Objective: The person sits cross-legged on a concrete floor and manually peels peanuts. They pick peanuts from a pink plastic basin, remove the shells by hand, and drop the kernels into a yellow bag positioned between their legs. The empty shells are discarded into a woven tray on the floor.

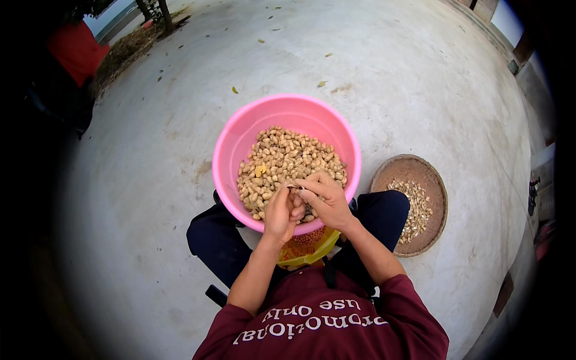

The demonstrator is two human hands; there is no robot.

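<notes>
My left hand (282, 212) and my right hand (327, 199) meet over the near side of a pink plastic basin (353, 148). Between their fingertips they pinch a small peanut pod (293, 187), mostly covered by the fingers. Unshelled peanuts (288, 155) heap up inside the basin, with a yellow leaf (260, 170) lying on them. Below the basin's near rim, a yellow plastic bag (302, 259) stands between my legs. Reddish shelled peanut kernels (309, 237) show in its mouth, partly hidden by the basin.
On the concrete floor (135, 202), a round woven basket (442, 211) holds broken peanut shells (416, 209) beside my right knee. A dark flat object (216, 295) is near my left hip. Trees (165, 15) rise at the far left, and fallen leaves dot the floor.
</notes>
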